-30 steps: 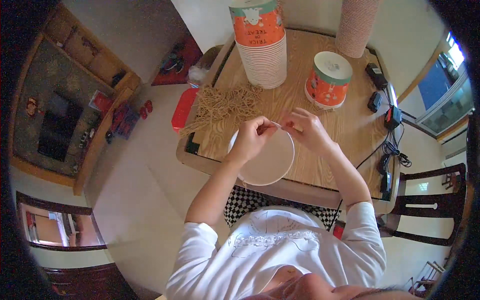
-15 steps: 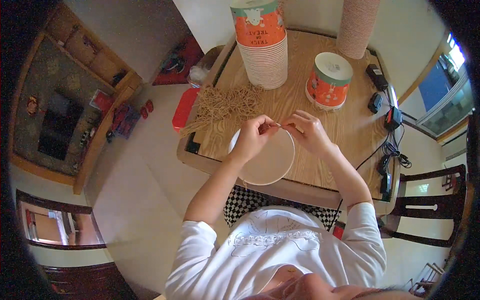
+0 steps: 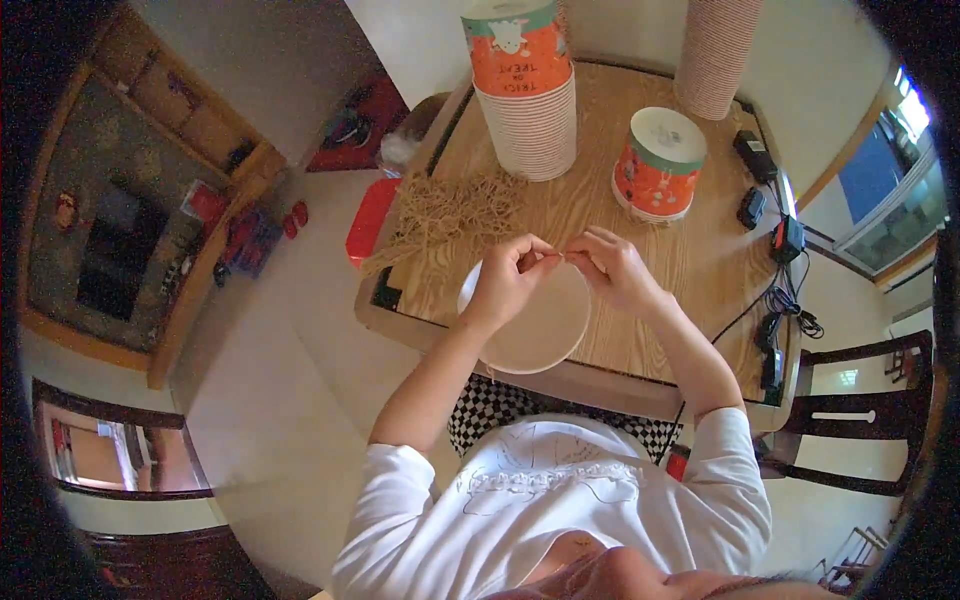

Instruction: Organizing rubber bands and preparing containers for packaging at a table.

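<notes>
A round paper bucket (image 3: 535,325) with a white rim stands at the table's near edge, its open mouth facing up. My left hand (image 3: 510,285) is over its far left rim, thumb and forefinger pinched together. My right hand (image 3: 615,268) meets it at the far right rim, also pinched, fingertips almost touching the left ones. A tiny pale bit shows between the fingertips; it is too small to name. A short thin strand (image 3: 491,376) hangs at the bucket's near left side. Beyond my left hand lies a loose heap of tan twine-like cords (image 3: 450,215).
A tall stack of printed paper buckets (image 3: 525,120) stands upside down at the back, another stack (image 3: 715,60) farther right. A short orange-and-green bucket stack (image 3: 660,165) sits nearer. Black adapters and cables (image 3: 780,240) line the right edge. A red stool (image 3: 372,222) stands left.
My hands stay together at the bucket's far rim. The fingertips have shifted slightly nearer to me, and the left thumb lies straighter. The bucket and stacks have not visibly moved on the table.
</notes>
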{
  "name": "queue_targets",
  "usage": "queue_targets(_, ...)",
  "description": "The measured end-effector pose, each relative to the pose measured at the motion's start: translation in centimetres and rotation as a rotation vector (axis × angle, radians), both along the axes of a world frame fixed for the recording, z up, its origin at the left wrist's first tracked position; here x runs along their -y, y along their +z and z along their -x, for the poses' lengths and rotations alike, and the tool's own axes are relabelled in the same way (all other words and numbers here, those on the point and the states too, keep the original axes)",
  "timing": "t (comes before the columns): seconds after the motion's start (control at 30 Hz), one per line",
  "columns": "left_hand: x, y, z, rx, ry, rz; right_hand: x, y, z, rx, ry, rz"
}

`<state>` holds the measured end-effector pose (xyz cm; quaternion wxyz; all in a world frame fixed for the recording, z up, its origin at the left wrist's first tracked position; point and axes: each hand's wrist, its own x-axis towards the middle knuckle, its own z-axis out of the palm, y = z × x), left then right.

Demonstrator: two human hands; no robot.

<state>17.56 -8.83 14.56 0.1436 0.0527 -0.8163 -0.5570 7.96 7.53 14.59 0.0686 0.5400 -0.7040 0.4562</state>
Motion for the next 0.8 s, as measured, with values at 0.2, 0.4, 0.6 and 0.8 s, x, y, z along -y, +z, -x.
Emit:
queue_targets(0.2, 0.20, -0.45, -0.01, -0.004, -0.011, -0.010, 0.25, 0.62, -0.86, 0.024, -0.058, -0.015)
queue_targets(0.4, 0.18, -0.33, -0.07, -0.018, -0.008, -0.095, 0.04, 0.13, -0.34, -0.286, -0.026, -0.026)
queue_targets(0.6, 0.25, -0.48, -0.16, -0.044, -0.029, -0.067, -0.21, 0.47, -0.40, -0.287, 0.004, 0.006)
queue_targets(0.8, 0.20, -0.40, -0.41, -0.048, -0.010, -0.039, -0.42, -0.13, -0.30, -0.058, -0.076, -0.049)
